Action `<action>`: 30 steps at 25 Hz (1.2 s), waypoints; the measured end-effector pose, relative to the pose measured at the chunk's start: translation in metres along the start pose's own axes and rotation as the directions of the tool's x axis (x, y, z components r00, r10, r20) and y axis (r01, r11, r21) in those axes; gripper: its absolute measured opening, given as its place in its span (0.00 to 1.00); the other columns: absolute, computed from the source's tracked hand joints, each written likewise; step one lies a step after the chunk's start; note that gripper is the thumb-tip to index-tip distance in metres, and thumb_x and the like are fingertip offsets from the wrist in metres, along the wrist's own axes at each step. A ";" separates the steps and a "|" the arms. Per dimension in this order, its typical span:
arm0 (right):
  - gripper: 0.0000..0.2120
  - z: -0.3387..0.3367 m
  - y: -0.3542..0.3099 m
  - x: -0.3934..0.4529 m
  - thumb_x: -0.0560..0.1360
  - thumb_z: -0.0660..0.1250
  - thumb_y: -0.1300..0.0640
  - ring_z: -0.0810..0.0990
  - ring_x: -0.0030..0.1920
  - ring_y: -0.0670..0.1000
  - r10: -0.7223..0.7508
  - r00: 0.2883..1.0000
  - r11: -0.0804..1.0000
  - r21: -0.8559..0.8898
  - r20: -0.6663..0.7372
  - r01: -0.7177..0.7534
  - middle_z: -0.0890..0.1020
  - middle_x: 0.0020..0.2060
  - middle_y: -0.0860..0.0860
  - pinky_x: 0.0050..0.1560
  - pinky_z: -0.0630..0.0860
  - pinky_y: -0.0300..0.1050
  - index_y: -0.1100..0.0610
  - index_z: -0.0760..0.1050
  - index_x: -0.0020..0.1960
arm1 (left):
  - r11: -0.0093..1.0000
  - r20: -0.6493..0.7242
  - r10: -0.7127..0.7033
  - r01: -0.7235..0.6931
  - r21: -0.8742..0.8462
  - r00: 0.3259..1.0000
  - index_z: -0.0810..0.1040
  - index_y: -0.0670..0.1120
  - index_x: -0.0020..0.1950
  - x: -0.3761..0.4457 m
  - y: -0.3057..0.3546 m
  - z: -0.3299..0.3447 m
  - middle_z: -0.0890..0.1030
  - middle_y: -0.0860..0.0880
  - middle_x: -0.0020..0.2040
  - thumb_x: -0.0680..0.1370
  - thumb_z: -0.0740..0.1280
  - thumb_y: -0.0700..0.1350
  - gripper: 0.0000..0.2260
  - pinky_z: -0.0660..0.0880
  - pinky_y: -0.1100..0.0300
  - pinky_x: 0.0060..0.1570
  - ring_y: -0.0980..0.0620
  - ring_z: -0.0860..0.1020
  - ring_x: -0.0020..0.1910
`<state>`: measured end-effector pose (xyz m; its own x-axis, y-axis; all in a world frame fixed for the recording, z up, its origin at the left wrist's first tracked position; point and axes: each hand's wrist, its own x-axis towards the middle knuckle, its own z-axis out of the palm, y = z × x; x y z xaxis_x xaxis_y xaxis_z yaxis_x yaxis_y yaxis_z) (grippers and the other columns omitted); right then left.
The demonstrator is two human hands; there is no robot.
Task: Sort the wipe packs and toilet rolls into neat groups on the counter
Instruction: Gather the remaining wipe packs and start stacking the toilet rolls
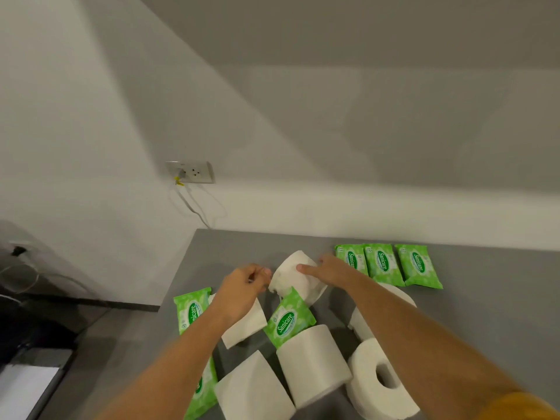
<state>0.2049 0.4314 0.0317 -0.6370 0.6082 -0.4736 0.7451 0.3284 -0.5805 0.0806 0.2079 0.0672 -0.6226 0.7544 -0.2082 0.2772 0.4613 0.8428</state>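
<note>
Right hand fingers spread over far roll; left hand fingers curled, holding nothing I can see. Advise I cup roll both sides, lift clear of pack just nearer than fingers.

Wipe packs behind toilet rolls
</note>
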 end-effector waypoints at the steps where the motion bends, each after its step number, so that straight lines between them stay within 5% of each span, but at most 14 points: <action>1: 0.45 0.006 -0.004 0.002 0.65 0.68 0.27 0.78 0.63 0.56 -0.006 1.000 1.000 -0.015 0.025 0.006 0.78 0.65 0.54 0.62 0.72 0.47 0.56 0.72 0.71 | 1.000 0.003 -0.005 0.004 0.010 1.000 0.82 0.54 0.50 -0.001 -0.004 -0.004 0.86 0.55 0.46 0.82 0.63 0.58 0.11 0.79 0.56 0.54 0.61 0.84 0.46; 10: 0.50 0.014 -0.017 0.023 0.53 0.78 0.29 0.81 0.56 0.53 0.007 0.992 1.000 0.008 0.127 -0.008 0.81 0.59 0.50 0.61 0.78 0.51 0.54 0.74 0.67 | 0.999 0.003 -0.047 0.047 -0.005 0.999 0.81 0.54 0.48 0.019 -0.032 -0.027 0.86 0.60 0.45 0.82 0.63 0.57 0.10 0.77 0.57 0.49 0.61 0.84 0.42; 14: 0.55 0.013 -0.012 0.022 0.49 0.79 0.28 0.80 0.56 0.52 0.012 0.999 0.998 0.064 0.043 -0.014 0.80 0.59 0.49 0.59 0.79 0.50 0.54 0.70 0.68 | 0.999 0.051 -0.039 0.038 0.004 0.998 0.82 0.50 0.50 0.034 -0.027 -0.021 0.86 0.51 0.46 0.83 0.63 0.56 0.12 0.78 0.52 0.54 0.51 0.85 0.48; 20: 0.54 0.001 -0.018 0.012 0.50 0.78 0.28 0.78 0.58 0.51 -0.081 0.977 0.984 0.139 -0.197 0.109 0.78 0.60 0.49 0.59 0.79 0.55 0.52 0.68 0.69 | 0.999 0.095 -0.025 0.027 -0.017 0.995 0.81 0.53 0.49 0.043 -0.004 -0.003 0.85 0.51 0.46 0.83 0.64 0.55 0.09 0.79 0.54 0.57 0.48 0.84 0.53; 23: 0.58 -0.004 -0.029 0.002 0.52 0.77 0.28 0.75 0.63 0.52 -0.115 0.956 0.971 0.170 -0.270 0.165 0.74 0.65 0.49 0.63 0.76 0.55 0.52 0.62 0.74 | 0.990 0.068 -0.106 0.111 -0.088 0.992 0.80 0.46 0.59 0.046 0.009 0.005 0.84 0.44 0.55 0.81 0.65 0.58 0.17 0.78 0.45 0.63 0.44 0.83 0.56; 27: 0.56 -0.002 -0.044 -0.009 0.55 0.78 0.30 0.75 0.63 0.50 -0.187 0.922 0.939 0.215 -0.339 0.270 0.74 0.66 0.47 0.63 0.77 0.54 0.51 0.62 0.74 | 0.905 0.143 -0.271 0.303 -0.298 0.952 0.73 0.43 0.72 0.048 0.026 0.005 0.78 0.41 0.66 0.71 0.66 0.73 0.41 0.73 0.47 0.70 0.42 0.77 0.68; 30: 0.55 0.006 -0.054 -0.019 0.55 0.78 0.31 0.75 0.63 0.48 -0.233 0.906 0.917 0.230 -0.353 0.325 0.74 0.65 0.45 0.62 0.77 0.52 0.50 0.61 0.74 | 0.813 0.251 -0.230 0.327 -0.481 0.940 0.78 0.49 0.68 0.049 0.032 0.000 0.85 0.47 0.59 0.69 0.70 0.72 0.36 0.78 0.55 0.58 0.49 0.82 0.61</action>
<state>0.1760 0.3980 0.0683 -0.6807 0.7301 -0.0603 0.4313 0.3329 -0.8386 0.0593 0.2600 0.0842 -0.4650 0.7207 -0.5141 -0.3308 0.3972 0.8560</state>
